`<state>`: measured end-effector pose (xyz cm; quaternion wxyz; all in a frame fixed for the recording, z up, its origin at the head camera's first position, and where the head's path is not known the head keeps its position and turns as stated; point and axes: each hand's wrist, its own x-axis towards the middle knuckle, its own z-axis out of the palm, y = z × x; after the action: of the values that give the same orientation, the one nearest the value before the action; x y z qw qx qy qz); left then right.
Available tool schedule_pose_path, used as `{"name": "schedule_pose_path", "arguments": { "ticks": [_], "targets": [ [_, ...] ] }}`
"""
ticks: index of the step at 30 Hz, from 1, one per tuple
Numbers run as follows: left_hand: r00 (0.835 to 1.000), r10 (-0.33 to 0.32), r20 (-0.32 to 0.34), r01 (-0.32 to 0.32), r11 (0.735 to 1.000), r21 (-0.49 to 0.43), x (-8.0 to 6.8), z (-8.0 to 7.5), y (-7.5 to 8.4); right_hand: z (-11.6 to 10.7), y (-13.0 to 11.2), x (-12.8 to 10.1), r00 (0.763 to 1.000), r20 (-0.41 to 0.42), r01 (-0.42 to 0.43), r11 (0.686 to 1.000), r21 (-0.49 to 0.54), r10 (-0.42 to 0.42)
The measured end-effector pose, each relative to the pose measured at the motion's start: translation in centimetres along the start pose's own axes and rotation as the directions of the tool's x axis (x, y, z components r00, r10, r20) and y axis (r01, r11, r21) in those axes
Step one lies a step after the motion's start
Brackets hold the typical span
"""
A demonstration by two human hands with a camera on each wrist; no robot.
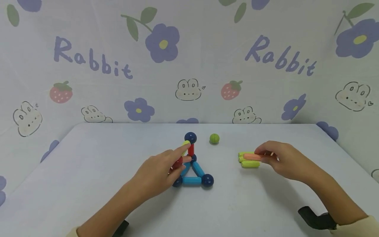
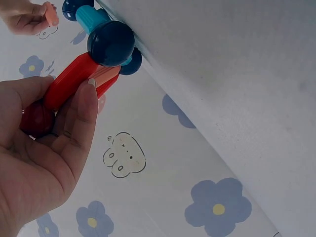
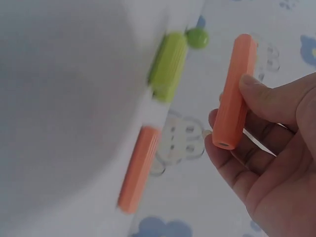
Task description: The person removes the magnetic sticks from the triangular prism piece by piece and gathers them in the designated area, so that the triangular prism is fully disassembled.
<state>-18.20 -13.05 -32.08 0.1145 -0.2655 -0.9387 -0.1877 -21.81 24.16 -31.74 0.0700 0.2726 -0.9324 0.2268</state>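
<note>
Your left hand [image 1: 158,172] is at the magnetic rod-and-ball structure [image 1: 192,168] in the middle of the worktop [image 1: 88,164]. Its grip is closed on a red rod [image 2: 69,84] and the dark red ball [image 2: 35,118] at that rod's end. The rod's other end meets a navy ball [image 2: 111,43]. The structure's base is a triangle of blue rods [image 1: 191,180] with navy balls at the corners. A short red upright [image 1: 191,149] carries another navy ball [image 1: 190,137] on top.

Your right hand [image 1: 281,159] is to the right, well apart from the structure. Its grip pinches an orange rod [image 3: 233,91] between thumb and fingers, just above a small pile of green and orange rods [image 1: 248,160] lying on the worktop. A loose green ball [image 1: 214,138] sits on the far side, between structure and pile.
</note>
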Motion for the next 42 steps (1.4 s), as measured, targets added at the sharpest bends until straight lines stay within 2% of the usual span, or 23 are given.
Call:
{"name": "schedule_pose_path", "arguments": {
  "ticks": [3,9,14,17,25,34,38,42],
  "targets": [
    [1.0,0.002,-0.002,-0.002,1.0,0.003,0.0,0.0,0.1,-0.6,2.1,-0.8,0.998,0.009,-0.054,0.998,-0.032,0.054],
    [1.0,0.003,0.001,-0.003,1.0,0.0,0.0,0.0,0.2,-0.8,5.6,-1.7,0.983,0.091,-0.151,0.983,-0.101,0.16],
    [1.0,-0.002,0.005,0.002,1.0,0.006,0.0,0.0,0.2,-0.4,6.8,-1.8,0.968,0.141,-0.187,0.973,-0.136,0.206],
    [1.0,-0.003,0.005,0.003,1.0,0.007,0.0,0.0,0.1,-0.1,7.0,-1.3,0.97,0.136,-0.176,0.97,-0.169,0.2],
    [1.0,-0.013,0.012,0.013,1.0,0.003,0.0,0.0,0.1,0.0,6.9,-0.3,0.969,0.101,-0.197,0.951,-0.237,0.226],
    [1.0,-0.004,0.009,0.004,1.0,0.004,0.0,0.0,0.0,-0.1,6.3,0.3,0.973,0.078,-0.185,0.939,-0.291,0.216],
    [1.0,0.01,0.019,-0.01,1.0,-0.015,0.0,0.0,0.0,0.1,4.7,0.9,0.985,0.043,-0.15,0.95,-0.275,0.168],
    [0.998,0.04,0.054,-0.038,0.998,-0.042,0.0,-0.1,0.0,0.3,1.6,1.9,0.996,0.016,-0.084,0.977,-0.198,0.089]
  ]
}}
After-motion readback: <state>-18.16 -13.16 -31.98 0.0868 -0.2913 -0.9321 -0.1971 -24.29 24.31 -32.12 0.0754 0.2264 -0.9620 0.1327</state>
